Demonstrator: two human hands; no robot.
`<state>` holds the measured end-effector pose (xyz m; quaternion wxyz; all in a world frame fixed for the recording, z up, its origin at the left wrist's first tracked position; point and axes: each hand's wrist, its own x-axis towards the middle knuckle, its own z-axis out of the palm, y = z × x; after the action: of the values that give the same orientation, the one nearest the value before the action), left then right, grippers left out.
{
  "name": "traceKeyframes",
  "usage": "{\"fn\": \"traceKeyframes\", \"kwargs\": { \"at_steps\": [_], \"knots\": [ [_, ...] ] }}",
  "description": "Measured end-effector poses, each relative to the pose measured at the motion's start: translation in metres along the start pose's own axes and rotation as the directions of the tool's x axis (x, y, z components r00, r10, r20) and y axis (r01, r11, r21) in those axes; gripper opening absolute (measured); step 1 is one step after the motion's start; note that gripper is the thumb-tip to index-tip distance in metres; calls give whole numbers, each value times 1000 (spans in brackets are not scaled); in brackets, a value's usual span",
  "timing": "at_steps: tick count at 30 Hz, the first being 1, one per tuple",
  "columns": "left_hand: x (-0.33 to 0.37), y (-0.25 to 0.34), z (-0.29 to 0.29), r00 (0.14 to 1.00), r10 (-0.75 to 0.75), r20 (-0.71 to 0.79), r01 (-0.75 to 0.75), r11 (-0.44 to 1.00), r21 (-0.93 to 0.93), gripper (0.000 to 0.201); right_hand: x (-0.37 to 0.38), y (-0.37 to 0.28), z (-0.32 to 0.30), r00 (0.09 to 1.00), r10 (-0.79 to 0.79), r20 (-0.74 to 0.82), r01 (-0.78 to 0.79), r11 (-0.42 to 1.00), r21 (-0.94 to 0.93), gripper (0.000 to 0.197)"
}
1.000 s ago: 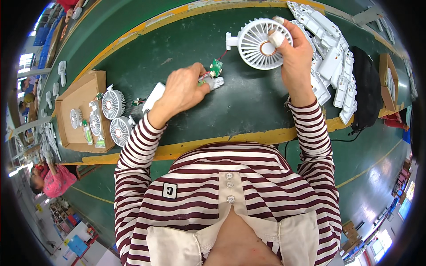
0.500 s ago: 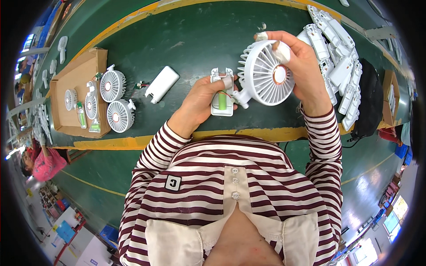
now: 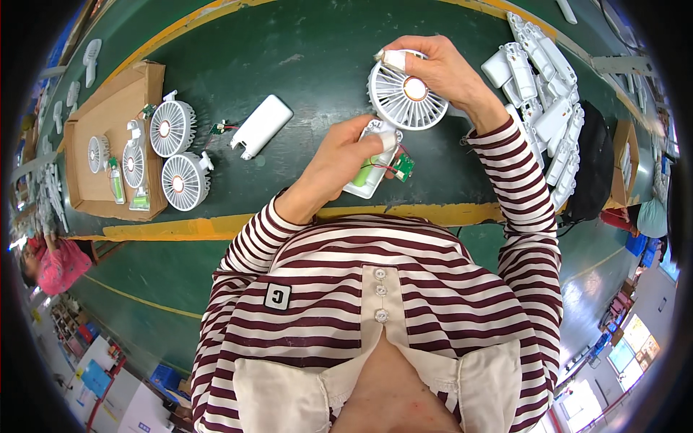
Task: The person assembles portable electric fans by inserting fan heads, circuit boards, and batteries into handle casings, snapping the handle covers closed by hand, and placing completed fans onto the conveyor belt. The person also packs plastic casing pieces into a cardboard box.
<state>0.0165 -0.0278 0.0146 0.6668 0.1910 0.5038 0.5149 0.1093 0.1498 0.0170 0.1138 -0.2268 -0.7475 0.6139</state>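
My left hand [image 3: 348, 153] is closed round a white handle shell [image 3: 367, 189] that contains a green battery cell. From the shell's right side a small green circuit board [image 3: 403, 167] hangs on thin wires. My right hand [image 3: 438, 68] grips a round white fan head [image 3: 408, 97] by its far rim, with pale coverings on the fingertips. The near edge of the fan head meets the upper end of the shell; how they join is hidden by my fingers. Left of my hands, a white handle cover [image 3: 262, 127] lies by another small board [image 3: 219, 129] with wires.
At the left, a cardboard tray [image 3: 86, 169] holds fan parts, with two fan heads [image 3: 172, 128] at its right side. White handle shells [image 3: 538, 86] are heaped at the right, next to a black bag [image 3: 593, 159]. A yellow edge [image 3: 173, 230] borders the green table.
The fan head has moved left and away from me, turned more face-up, onto the shell's upper end. The shell has tilted in my left hand, and the circuit board now shows at its right.
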Motion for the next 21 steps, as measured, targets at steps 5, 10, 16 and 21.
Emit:
{"fn": "traceKeyframes", "kwargs": {
  "at_steps": [5,10,16,21],
  "knots": [
    [3,-4,-2,983,179,-28,-172,970,172,21,6,-2,3,998,-61,-35,54,983,-174,29],
    [2,10,-17,967,37,-250,-86,979,-186,22,-20,2,16,660,-673,-334,407,693,-594,24],
    [11,13,-17,962,73,-265,-136,964,-229,24,-68,4,60,667,-730,-151,432,543,-720,30],
    [12,7,-10,986,-55,-159,36,992,-120,26,-46,8,55,608,-789,-86,517,476,-712,30]
  ]
}}
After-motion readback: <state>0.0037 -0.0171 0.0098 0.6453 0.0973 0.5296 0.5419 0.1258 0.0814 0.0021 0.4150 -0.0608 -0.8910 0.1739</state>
